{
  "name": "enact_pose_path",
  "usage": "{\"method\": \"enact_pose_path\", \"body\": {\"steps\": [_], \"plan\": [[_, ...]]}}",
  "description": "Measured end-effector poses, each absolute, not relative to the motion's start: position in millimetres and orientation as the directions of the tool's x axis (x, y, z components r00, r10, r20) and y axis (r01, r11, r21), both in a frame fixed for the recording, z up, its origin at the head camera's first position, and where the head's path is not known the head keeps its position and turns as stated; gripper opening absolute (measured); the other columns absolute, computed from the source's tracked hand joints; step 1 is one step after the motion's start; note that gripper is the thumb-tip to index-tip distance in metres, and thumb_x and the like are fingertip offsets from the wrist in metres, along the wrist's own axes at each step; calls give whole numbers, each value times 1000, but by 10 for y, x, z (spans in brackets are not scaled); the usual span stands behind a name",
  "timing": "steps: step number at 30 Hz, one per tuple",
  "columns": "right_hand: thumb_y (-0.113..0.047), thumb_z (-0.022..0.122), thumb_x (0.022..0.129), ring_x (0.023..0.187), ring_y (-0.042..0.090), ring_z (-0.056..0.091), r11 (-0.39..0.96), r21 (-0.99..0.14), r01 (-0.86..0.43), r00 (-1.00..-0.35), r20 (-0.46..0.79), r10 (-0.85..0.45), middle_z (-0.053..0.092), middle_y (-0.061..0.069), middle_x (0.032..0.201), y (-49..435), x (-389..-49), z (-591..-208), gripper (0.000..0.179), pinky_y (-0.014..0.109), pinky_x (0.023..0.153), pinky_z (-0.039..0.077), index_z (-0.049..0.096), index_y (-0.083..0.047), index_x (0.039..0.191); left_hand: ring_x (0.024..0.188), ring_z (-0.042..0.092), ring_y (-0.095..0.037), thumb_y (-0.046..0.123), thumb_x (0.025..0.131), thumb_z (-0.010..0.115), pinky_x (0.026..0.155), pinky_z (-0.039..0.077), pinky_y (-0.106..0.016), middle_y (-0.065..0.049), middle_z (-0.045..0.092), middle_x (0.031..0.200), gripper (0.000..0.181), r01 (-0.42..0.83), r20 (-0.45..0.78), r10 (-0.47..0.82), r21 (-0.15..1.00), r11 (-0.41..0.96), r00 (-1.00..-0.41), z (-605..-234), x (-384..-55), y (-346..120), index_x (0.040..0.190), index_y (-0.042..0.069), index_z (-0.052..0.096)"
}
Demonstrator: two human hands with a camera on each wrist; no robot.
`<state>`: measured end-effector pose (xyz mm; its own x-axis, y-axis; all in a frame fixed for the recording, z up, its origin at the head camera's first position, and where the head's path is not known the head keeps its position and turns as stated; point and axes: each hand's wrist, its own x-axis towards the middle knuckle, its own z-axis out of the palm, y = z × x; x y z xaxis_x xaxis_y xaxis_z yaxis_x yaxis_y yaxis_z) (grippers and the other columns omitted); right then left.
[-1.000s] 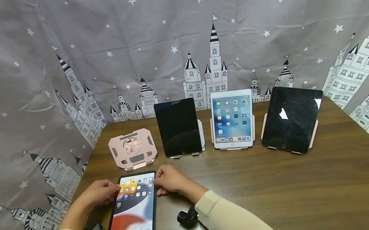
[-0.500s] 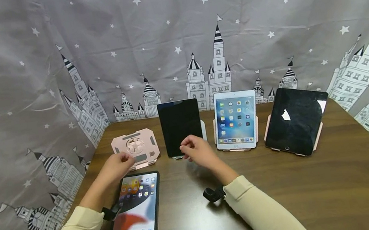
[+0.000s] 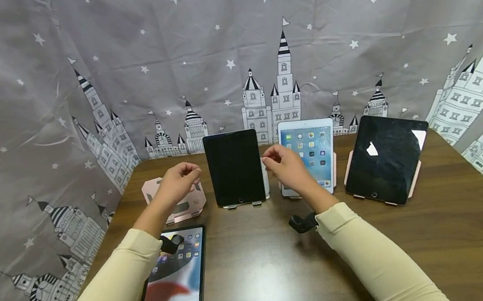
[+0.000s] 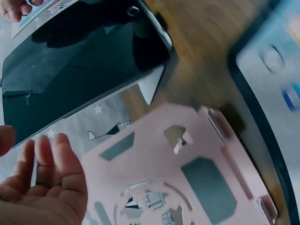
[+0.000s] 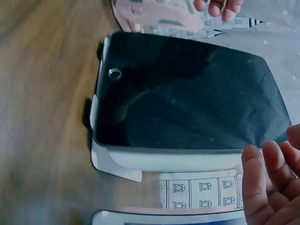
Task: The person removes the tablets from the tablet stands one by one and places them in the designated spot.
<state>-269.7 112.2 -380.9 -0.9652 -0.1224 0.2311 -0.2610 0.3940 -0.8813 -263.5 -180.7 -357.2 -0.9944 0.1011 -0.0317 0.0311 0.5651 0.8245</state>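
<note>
A black tablet [image 3: 236, 168] with a dark screen leans on a white stand [image 5: 140, 161]. My left hand [image 3: 177, 183] is just left of it, in front of a pink tablet stand [image 3: 191, 205]; its fingers [image 4: 63, 154] are slightly bent, with nothing held. On the other side, my right hand [image 3: 290, 166] hovers by the black tablet's right edge, partly covering a white tablet [image 3: 316, 147] with a lit screen. Its relaxed fingers [image 5: 253, 173] are empty and near that edge; whether they touch it I cannot tell. A lit tablet in a dark frame [image 3: 174, 280] lies flat below my left forearm.
Another black tablet [image 3: 385, 157] leans on a pink stand at the right. All stand on a brown wooden table [image 3: 259, 267]. A grey curtain [image 3: 207, 46] printed with castles and stars hangs behind. Each wrist wears a black camera strap.
Both hands have left the sides of the flat lit tablet. They have moved forward and right, to either side of the upright black tablet.
</note>
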Motion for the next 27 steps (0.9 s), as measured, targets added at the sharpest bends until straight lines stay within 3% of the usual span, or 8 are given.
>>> {"method": "enact_pose_path", "body": {"steps": [4,9,22,27], "plan": [[-15,58,99,75,25,62,422,-861,-283,-959,265,-101,65,14,87,1165,-2789,-3746,12,29,60,50,61,-4,103,113,56,-32,23,102,53,92,48,-42,-17,61,120,33,66,28,75,818,572,-997,-3591,-2738,-1722,125,1,59],[-13,58,99,83,26,65,389,-884,-259,-966,246,-82,63,11,92,1163,-2884,-3709,14,26,64,52,59,-1,107,119,53,-33,21,102,54,100,43,-46,-19,60,123,35,96,89,41,827,554,-995,-3592,-2801,-1637,128,-1,57],[-13,58,98,83,20,62,403,-877,-263,-963,261,-62,64,8,94,1070,-3015,-3716,14,28,67,51,59,-3,108,118,53,-33,15,101,55,100,44,-44,-21,58,124,32,81,85,14,873,481,-996,-3669,-2948,-1581,127,-4,57],[-13,60,98,85,23,64,396,-878,-269,-962,262,-71,65,13,96,1040,-3050,-3708,18,30,70,53,59,1,110,116,55,-33,16,102,54,98,46,-43,-20,60,122,32,81,99,-13,883,462,-995,-3658,-2945,-1545,127,-3,59]]}}
